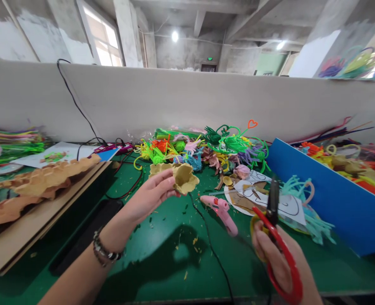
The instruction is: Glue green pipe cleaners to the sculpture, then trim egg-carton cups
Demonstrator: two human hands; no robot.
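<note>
My left hand (154,192) pinches a tan piece of egg carton (185,178) with a scalloped, cup-like edge, held above the green table. Its fingers wrap over the near side, and part of the piece shows behind them. At the right, my right hand (274,250) grips red-handled scissors (272,203), dark blades pointing up and away from me. The blades look close together, slightly blurred. Between both hands a pink hot glue gun (219,212) lies on the table, its nozzle toward the left.
Colourful pipe cleaners (187,148) heap along the back wall. A blue box (330,195) full of craft pieces stands right. Paper templates (270,195) lie before it. More egg carton strips (48,178) rest on cardboard (60,216) at left. A black cable (209,237) crosses the green table (162,271).
</note>
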